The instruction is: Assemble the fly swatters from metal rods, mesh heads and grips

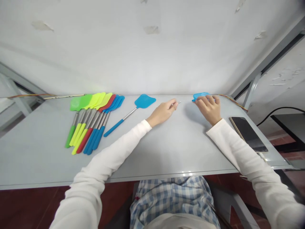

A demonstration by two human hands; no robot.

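My left hand is closed in a pinch near the middle of the table. A thin metal tip pokes out from its fingers; the rest of that piece is hidden in the hand. To the right, my right hand has its fingers curled on a blue fly swatter head, partly covered by the fingers. A whole blue fly swatter with a metal shaft and blue handle lies left of my left hand. Farther left, several fly swatters in green, yellow, red and blue lie overlapping in a fan.
A phone lies at the right end of the grey table. A white wall rises along the back edge. Metal frame bars stand at both ends, with thin wires along the rear corners.
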